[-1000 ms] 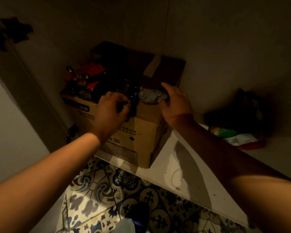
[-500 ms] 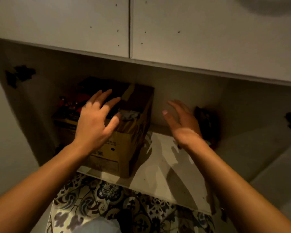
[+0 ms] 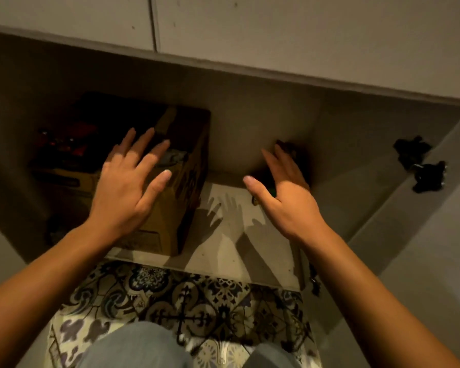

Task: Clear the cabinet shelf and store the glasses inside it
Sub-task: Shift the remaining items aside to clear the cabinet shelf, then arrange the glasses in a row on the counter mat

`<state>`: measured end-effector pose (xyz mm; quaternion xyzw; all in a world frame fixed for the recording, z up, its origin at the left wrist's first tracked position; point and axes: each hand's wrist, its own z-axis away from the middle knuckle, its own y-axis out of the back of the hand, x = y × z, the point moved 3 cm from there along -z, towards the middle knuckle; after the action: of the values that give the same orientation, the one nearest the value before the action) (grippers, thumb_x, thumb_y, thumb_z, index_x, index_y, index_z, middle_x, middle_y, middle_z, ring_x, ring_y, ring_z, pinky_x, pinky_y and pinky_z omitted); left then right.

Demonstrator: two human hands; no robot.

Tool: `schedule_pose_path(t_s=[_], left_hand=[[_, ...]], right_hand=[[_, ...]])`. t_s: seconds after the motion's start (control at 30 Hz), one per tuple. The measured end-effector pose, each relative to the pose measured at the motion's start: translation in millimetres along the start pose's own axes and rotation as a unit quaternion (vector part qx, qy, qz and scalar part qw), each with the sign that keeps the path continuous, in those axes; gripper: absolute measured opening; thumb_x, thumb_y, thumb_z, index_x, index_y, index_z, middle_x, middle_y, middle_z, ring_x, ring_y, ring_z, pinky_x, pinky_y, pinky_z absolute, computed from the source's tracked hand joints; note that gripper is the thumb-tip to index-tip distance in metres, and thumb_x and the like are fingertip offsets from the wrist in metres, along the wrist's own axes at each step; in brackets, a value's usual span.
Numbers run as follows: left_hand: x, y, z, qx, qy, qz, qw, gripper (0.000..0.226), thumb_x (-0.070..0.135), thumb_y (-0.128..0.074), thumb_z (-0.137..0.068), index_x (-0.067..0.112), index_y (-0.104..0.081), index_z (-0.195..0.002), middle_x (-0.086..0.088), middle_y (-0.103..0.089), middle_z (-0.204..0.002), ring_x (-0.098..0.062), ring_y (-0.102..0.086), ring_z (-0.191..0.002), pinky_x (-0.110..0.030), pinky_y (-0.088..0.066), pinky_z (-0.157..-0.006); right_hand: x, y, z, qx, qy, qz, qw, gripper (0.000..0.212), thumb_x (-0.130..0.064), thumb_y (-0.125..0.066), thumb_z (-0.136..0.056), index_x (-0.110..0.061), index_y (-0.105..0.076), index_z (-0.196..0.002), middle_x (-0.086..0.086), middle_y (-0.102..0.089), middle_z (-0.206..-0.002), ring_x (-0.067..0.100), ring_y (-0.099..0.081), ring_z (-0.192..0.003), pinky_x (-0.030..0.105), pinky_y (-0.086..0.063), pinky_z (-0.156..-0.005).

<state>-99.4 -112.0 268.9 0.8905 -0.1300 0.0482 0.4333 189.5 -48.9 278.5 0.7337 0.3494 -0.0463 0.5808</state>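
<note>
A boxy brown cardboard box (image 3: 175, 181) with cluttered contents sits on the smooth pale cabinet shelf (image 3: 229, 243). The left hand (image 3: 128, 187) hovers over it, fingers spread, holding nothing; the right hand (image 3: 284, 197), at 3 o'clock, is flat and empty.
</note>
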Motion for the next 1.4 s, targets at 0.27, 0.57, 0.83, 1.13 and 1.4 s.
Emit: schedule_pose_path(t_s=[0.27, 0.57, 0.83, 1.13, 1.4], left_hand=[[-55.3, -76.9, 39.6, -0.086, 0.019, -0.035, 0.996, 0.068, 0.065, -0.019, -0.099, 0.032, -0.017, -0.158, 0.0, -0.01, -0.168, -0.027, 0.0, -0.155, -0.061, -0.015, -0.12], [-45.5, -69.6, 47.2, -0.198, 0.046, -0.084, 0.976, 0.076, 0.064, -0.027, -0.095, 0.028, -0.009, -0.159, -0.004, 0.003, -0.168, -0.031, 0.005, -0.154, -0.059, -0.011, -0.121], [4.9, 33.6, 8.3, -0.27, 0.105, -0.11, 0.951, 0.066, 0.065, -0.022, -0.099, 0.015, -0.049, -0.131, -0.018, -0.052, -0.125, -0.036, -0.042, -0.125, -0.058, -0.025, -0.115], [57.8, 166.5, -55.6, -0.287, 0.066, -0.088, 0.952, 0.069, 0.062, -0.027, -0.099, 0.027, -0.019, -0.158, -0.006, -0.002, -0.168, -0.027, 0.006, -0.155, -0.056, -0.013, -0.123], [79.0, 302.6, -128.3, -0.212, -0.017, -0.06, 0.975, 0.064, 0.059, -0.03, -0.099, 0.028, -0.029, -0.156, -0.004, -0.003, -0.168, -0.03, 0.0, -0.155, -0.055, -0.011, -0.123]], right_hand=[[37.6, -95.1, 3.1, -0.062, -0.08, 0.043, 0.994, 0.088, -0.084, -0.022, -0.083, -0.04, -0.008, -0.159, -0.004, -0.001, -0.169, 0.021, -0.001, -0.156, 0.052, -0.015, -0.124], [12.9, -84.1, 22.5, -0.2, -0.066, 0.034, 0.977, 0.082, -0.083, -0.021, -0.087, -0.047, 0.009, -0.155, -0.015, 0.017, -0.167, 0.01, 0.017, -0.153, 0.047, -0.004, -0.126], [-61.2, 20.0, 25.2, -0.267, -0.086, 0.079, 0.957, 0.085, -0.083, -0.018, -0.09, -0.026, -0.031, -0.152, 0.009, -0.056, -0.134, 0.03, -0.054, -0.121, 0.046, -0.042, -0.095], [-144.1, 158.0, 14.6, -0.292, -0.062, -0.002, 0.954, 0.079, -0.081, -0.026, -0.091, -0.05, 0.006, -0.155, -0.01, 0.007, -0.169, 0.018, 0.003, -0.156, 0.049, -0.013, -0.122], [-210.8, 296.0, -20.0, -0.291, -0.001, 0.002, 0.957, 0.076, -0.081, -0.027, -0.091, -0.05, 0.0, -0.155, -0.01, 0.002, -0.169, 0.016, -0.006, -0.156, 0.048, -0.023, -0.123]])
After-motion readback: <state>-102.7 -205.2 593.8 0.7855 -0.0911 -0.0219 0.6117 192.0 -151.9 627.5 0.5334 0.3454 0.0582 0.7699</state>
